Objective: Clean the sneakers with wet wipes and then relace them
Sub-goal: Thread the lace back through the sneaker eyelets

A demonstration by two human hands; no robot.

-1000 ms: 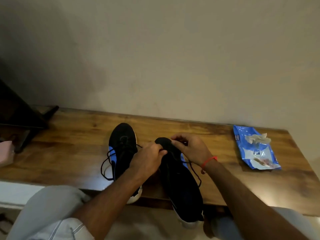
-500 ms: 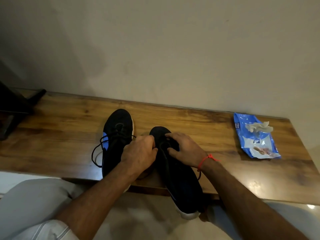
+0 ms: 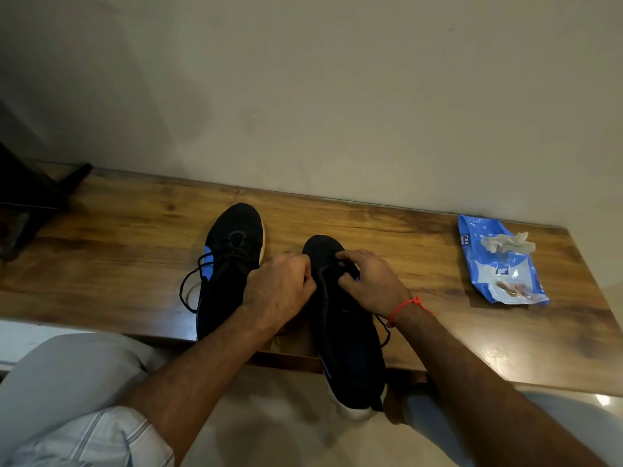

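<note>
Now vs. half a sec ago: my hands sit in nearly the same spot on the right sneaker, only the fingers have shifted a bit; the view has dropped slightly, so the bench sits lower in frame. Sneakers and wipes pack haven't moved.

My left hand is curled at the left edge of that shoe's upper, near the toe end; fingertips are hidden, so I can't tell whether it pinches lace or fabric. My right hand has bent fingers pinching at the lace area over the tongue. A thin black lace hangs off the shoe's right side below my wrist, which wears a red thread band.

Right sneaker: black knit upper, blue lining, white sole, heel end hanging over the bench's near edge. Left sneaker: same knit, w/ blue side panel, pale sole rim, laces threaded, loose loop lying on the wood at its left.

Bench is glossy brown wood w/ visible grain. Well to the right lies the wet wipes pack, crinkly blue-white plastic, w/ a crumpled wipe on top. Dark stand at far left.
</note>
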